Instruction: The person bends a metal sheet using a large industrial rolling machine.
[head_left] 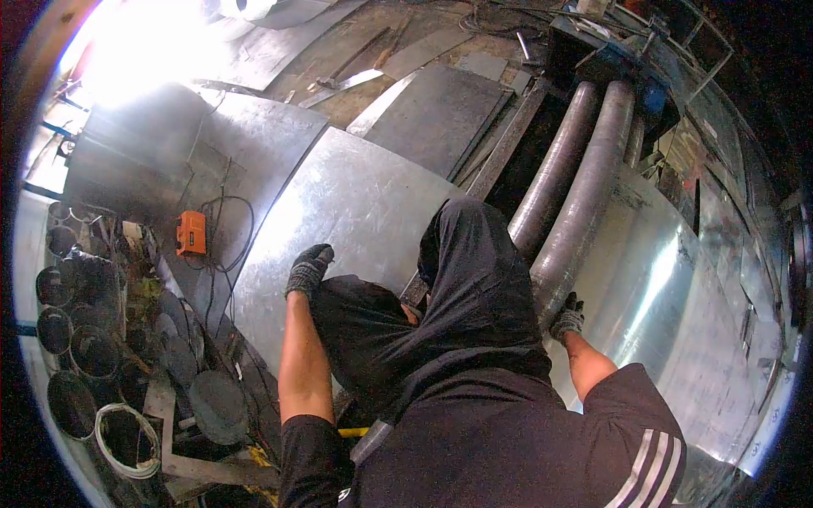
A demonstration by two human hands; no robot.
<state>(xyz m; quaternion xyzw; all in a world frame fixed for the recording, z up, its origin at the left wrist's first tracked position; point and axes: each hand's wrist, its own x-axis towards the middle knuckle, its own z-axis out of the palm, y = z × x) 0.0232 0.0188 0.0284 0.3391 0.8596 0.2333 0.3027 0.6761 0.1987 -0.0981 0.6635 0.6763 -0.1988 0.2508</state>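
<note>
**Two gloved hands at a sheet-metal roller**

Two hands, both in dark knit gloves, are set wide apart on either side of a person in a black hooded top, seen from above and behind. The left hand, left of centre in the frame, rests knuckles-up on a flat grey sheet, its fingers curled down onto the metal. It is not possible to tell whether it grips an edge or only presses. The right hand, right of centre, lies with its fingers spread against the lower end of the nearer roller, closed on nothing.

The sheet slopes from the frame's centre up towards the top. Two long steel rollers run side by side from the right hand towards the upper right. Just right of them, a shiny curved sheet bends away to the right edge. Whether it is one piece with the flat sheet is not visible.

Left of the flat sheet, an orange box with a black cable lies on another dark plate. Open-ended pipes stand bunched at the lower left. More flat plates lie at the top centre, and strong glare fills the upper left.
</note>
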